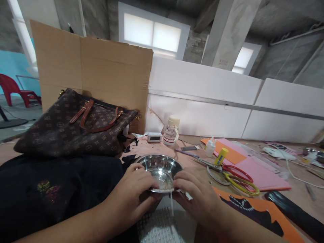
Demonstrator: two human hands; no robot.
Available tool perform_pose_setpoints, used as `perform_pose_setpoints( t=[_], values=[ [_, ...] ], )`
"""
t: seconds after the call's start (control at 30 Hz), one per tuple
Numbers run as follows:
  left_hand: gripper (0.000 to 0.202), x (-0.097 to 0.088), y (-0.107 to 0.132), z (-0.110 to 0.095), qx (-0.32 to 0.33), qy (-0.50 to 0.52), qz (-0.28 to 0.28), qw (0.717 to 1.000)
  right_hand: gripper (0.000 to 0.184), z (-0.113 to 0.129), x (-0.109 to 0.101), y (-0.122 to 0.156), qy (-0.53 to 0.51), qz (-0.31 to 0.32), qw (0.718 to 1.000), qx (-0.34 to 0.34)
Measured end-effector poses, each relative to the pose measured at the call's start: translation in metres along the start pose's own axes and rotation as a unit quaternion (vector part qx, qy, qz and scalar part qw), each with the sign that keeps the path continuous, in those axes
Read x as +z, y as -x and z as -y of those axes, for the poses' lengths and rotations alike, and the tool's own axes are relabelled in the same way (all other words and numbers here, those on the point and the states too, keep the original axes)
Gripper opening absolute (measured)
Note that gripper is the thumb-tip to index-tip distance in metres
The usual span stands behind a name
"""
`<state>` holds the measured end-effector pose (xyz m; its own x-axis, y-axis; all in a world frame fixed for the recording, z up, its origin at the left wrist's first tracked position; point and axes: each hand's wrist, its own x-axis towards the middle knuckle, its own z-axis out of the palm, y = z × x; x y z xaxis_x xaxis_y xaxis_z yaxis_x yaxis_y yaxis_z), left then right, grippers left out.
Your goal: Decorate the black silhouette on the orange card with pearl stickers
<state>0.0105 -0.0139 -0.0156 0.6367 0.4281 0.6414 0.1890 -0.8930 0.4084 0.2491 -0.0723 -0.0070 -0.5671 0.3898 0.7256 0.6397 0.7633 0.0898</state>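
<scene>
A shiny metal bowl [162,164] is tipped toward me in the middle of the view, with small pale bits in its bottom. My left hand [138,190] is closed on its near left rim, fingers over the edge and thumb below. On the near right rim, my right hand [193,193] is closed too, its fingertips curled over the edge. A thin white strip [172,204] hangs beside the right fingertips; whether they pinch it is unclear. Beneath the bowl lies a pale surface covered with rows of small shiny bumps [158,225].
At left, a brown patterned handbag [101,135] stands behind dark cloth [83,189]. A small digital clock [154,137] and a cup [170,133] sit behind the bowl. Scissors [236,173], a yellow glue stick [221,156], a small bottle [210,147] and coloured sheets [263,168] lie at right.
</scene>
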Motion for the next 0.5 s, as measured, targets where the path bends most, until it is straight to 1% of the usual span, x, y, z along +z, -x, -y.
perform_pose_setpoints(
  t=[0.07, 0.2, 0.27, 0.4, 0.5],
  values=[
    [0.012, -0.0009, 0.0013, 0.0009, 0.006, -0.018, 0.018, 1.0, 0.012, -0.0045, 0.0037, 0.0079, -0.038, 0.008, 0.999, 0.026],
    [0.01, -0.003, 0.0038, 0.0037, 0.021, -0.056, 0.074, 0.995, 0.013, -0.0069, 0.0045, 0.0124, -0.07, 0.033, 0.997, -0.006],
    [0.01, -0.0038, 0.0046, 0.0037, 0.019, -0.045, 0.088, 0.995, 0.012, -0.0058, 0.0038, 0.0107, -0.076, 0.053, 0.996, -0.015],
    [0.017, -0.0032, 0.004, 0.0015, -0.022, 0.025, 0.078, 0.996, 0.014, -0.0052, 0.0035, 0.0076, -0.083, 0.082, 0.993, -0.008],
    [0.014, -0.0012, 0.002, 0.0002, -0.045, 0.044, 0.068, 0.996, 0.015, -0.0061, 0.0042, 0.0076, -0.089, 0.082, 0.993, -0.002]
  ],
)
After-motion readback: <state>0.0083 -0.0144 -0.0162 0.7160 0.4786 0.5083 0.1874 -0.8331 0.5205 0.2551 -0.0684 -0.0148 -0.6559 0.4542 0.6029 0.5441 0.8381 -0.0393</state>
